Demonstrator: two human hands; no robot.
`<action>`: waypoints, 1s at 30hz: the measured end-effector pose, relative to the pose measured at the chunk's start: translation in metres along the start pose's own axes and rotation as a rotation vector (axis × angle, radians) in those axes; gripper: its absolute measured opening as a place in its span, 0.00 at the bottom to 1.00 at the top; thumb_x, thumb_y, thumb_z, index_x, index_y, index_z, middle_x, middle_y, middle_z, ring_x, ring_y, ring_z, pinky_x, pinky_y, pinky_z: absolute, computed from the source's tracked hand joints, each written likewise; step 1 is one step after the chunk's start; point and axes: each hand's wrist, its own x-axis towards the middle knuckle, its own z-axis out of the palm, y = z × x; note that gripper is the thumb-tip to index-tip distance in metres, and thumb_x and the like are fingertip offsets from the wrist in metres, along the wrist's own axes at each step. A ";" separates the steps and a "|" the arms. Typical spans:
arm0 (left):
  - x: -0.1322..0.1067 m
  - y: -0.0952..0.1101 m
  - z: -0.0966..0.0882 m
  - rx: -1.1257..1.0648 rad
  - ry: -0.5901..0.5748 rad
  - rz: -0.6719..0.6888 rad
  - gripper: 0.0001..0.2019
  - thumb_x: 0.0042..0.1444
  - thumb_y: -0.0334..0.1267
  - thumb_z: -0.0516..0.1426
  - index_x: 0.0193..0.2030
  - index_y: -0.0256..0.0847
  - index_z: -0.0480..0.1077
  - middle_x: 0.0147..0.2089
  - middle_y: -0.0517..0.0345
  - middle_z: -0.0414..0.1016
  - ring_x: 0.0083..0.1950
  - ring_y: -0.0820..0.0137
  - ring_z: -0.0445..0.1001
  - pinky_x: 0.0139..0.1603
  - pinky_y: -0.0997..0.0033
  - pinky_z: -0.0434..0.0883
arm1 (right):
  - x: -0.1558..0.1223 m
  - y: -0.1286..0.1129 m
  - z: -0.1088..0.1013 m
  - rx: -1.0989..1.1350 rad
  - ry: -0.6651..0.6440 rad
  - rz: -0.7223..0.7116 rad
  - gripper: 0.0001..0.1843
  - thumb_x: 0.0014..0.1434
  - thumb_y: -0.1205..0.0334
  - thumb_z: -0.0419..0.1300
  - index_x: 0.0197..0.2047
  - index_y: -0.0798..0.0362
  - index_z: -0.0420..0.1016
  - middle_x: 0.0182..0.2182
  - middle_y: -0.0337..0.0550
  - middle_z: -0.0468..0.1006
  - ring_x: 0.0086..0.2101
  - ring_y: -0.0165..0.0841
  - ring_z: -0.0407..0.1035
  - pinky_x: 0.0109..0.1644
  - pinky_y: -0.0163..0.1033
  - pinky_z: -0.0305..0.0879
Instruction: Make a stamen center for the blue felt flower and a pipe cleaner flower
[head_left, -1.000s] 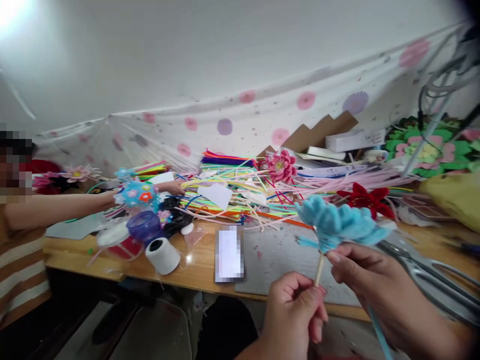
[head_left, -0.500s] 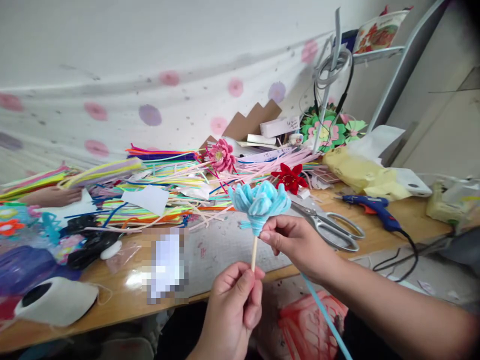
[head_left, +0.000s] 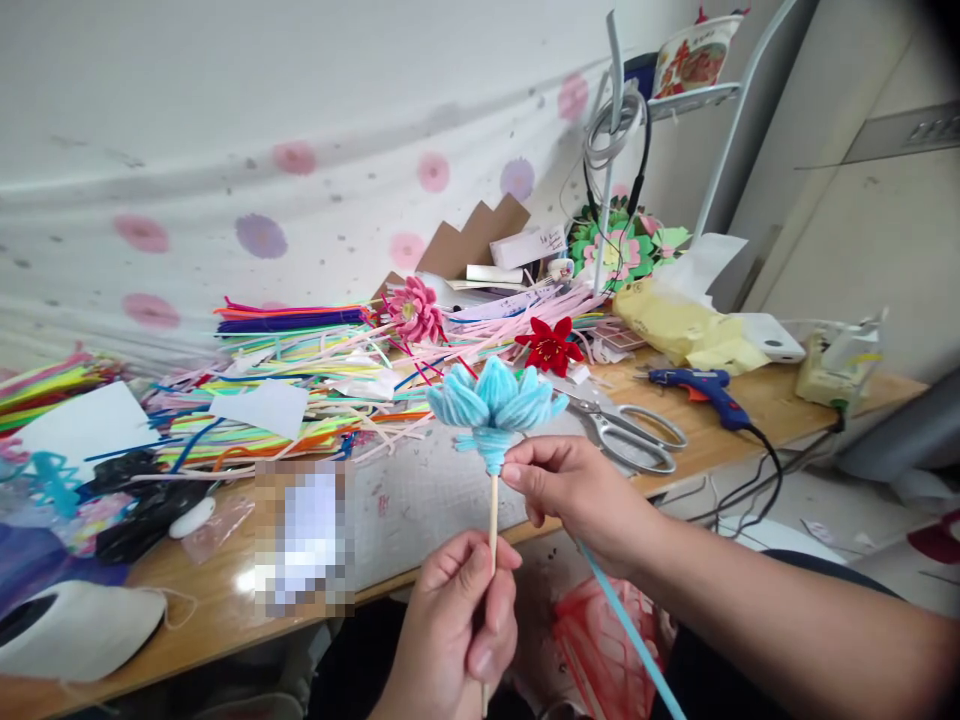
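Observation:
A light-blue pipe-cleaner flower (head_left: pixel 495 402) stands on a thin wooden stick (head_left: pixel 493 515) in front of me, above the table's near edge. My left hand (head_left: pixel 459 625) is closed round the lower part of the stick. My right hand (head_left: pixel 574 490) pinches the flower's base where a long blue pipe cleaner (head_left: pixel 626 640) trails down and to the right. Both hands are over the front edge of the wooden table (head_left: pixel 765 400).
Heaps of coloured pipe cleaners (head_left: pixel 300 385) cover the table's back, with a pink flower (head_left: pixel 412 310) and a red flower (head_left: pixel 550 346). Scissors (head_left: pixel 630 432) and a blue glue gun (head_left: pixel 701 388) lie at right. A white thread spool (head_left: pixel 75 628) lies at left.
The view has swung to the right; the person at the left is out of sight. Both hands keep hold of the flower and stick, now nearer the middle of the picture.

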 end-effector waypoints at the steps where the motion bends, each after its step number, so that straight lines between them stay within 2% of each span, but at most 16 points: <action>1: -0.001 -0.001 -0.002 -0.027 -0.046 -0.018 0.10 0.57 0.41 0.56 0.31 0.38 0.72 0.14 0.68 0.57 0.10 0.87 0.44 0.11 0.85 0.46 | -0.002 0.000 0.001 0.043 -0.002 0.013 0.16 0.40 0.53 0.69 0.25 0.57 0.74 0.20 0.32 0.67 0.17 0.20 0.55 0.20 0.30 0.55; 4: -0.002 -0.002 -0.004 -0.099 -0.197 -0.090 0.09 0.56 0.41 0.56 0.31 0.39 0.73 0.13 0.70 0.54 0.09 0.86 0.42 0.09 0.85 0.46 | -0.009 -0.002 0.005 0.160 0.000 0.022 0.17 0.38 0.54 0.71 0.24 0.56 0.72 0.18 0.31 0.66 0.17 0.20 0.56 0.20 0.29 0.55; 6: -0.004 -0.002 -0.002 -0.081 -0.200 -0.107 0.10 0.55 0.42 0.57 0.31 0.39 0.73 0.13 0.69 0.55 0.10 0.87 0.43 0.10 0.85 0.47 | -0.012 -0.002 0.007 0.201 0.028 0.001 0.16 0.39 0.54 0.71 0.23 0.56 0.72 0.17 0.31 0.65 0.17 0.20 0.56 0.21 0.29 0.55; 9: -0.007 -0.004 0.005 0.055 -0.057 -0.012 0.12 0.49 0.45 0.62 0.34 0.38 0.72 0.18 0.67 0.63 0.12 0.88 0.48 0.13 0.85 0.48 | -0.015 -0.003 0.008 0.176 0.081 -0.042 0.15 0.41 0.55 0.69 0.23 0.57 0.72 0.16 0.30 0.64 0.16 0.19 0.55 0.20 0.29 0.54; 11: -0.010 -0.006 0.009 0.147 0.050 0.061 0.13 0.46 0.44 0.64 0.33 0.38 0.71 0.19 0.67 0.63 0.13 0.88 0.51 0.15 0.84 0.48 | -0.016 -0.003 0.008 0.141 0.109 -0.062 0.14 0.42 0.57 0.69 0.23 0.57 0.71 0.17 0.30 0.65 0.16 0.19 0.55 0.20 0.28 0.53; 13: -0.012 -0.008 0.012 0.212 0.130 0.096 0.11 0.48 0.42 0.63 0.30 0.37 0.69 0.18 0.68 0.61 0.14 0.87 0.53 0.16 0.84 0.48 | -0.018 -0.003 0.007 0.132 0.120 -0.057 0.13 0.42 0.58 0.69 0.23 0.57 0.71 0.17 0.31 0.66 0.16 0.19 0.56 0.20 0.28 0.53; 15: -0.013 -0.009 0.013 0.240 0.154 0.104 0.10 0.50 0.41 0.62 0.28 0.36 0.68 0.17 0.68 0.61 0.13 0.86 0.54 0.16 0.83 0.47 | -0.021 -0.004 0.007 0.159 0.102 -0.035 0.13 0.42 0.58 0.69 0.23 0.57 0.71 0.16 0.30 0.65 0.16 0.19 0.55 0.20 0.28 0.54; 21: -0.017 -0.011 0.015 0.176 0.045 0.081 0.10 0.53 0.42 0.60 0.30 0.36 0.71 0.16 0.65 0.63 0.12 0.87 0.52 0.15 0.83 0.47 | -0.027 -0.003 0.001 0.288 -0.041 0.011 0.16 0.39 0.57 0.72 0.23 0.56 0.70 0.15 0.28 0.64 0.15 0.18 0.53 0.20 0.29 0.56; 25: -0.018 -0.014 0.014 0.086 -0.082 0.045 0.09 0.54 0.41 0.59 0.29 0.38 0.72 0.14 0.67 0.59 0.11 0.87 0.48 0.13 0.85 0.47 | -0.032 -0.007 -0.006 0.224 -0.063 -0.013 0.14 0.40 0.57 0.71 0.23 0.57 0.73 0.16 0.31 0.67 0.16 0.19 0.57 0.20 0.28 0.54; 30: -0.014 -0.017 0.011 -0.033 -0.247 -0.024 0.09 0.57 0.40 0.56 0.31 0.38 0.73 0.14 0.69 0.56 0.10 0.86 0.44 0.10 0.86 0.47 | -0.034 -0.012 -0.018 0.062 -0.069 -0.112 0.14 0.42 0.55 0.70 0.24 0.58 0.75 0.16 0.32 0.67 0.18 0.20 0.58 0.22 0.29 0.56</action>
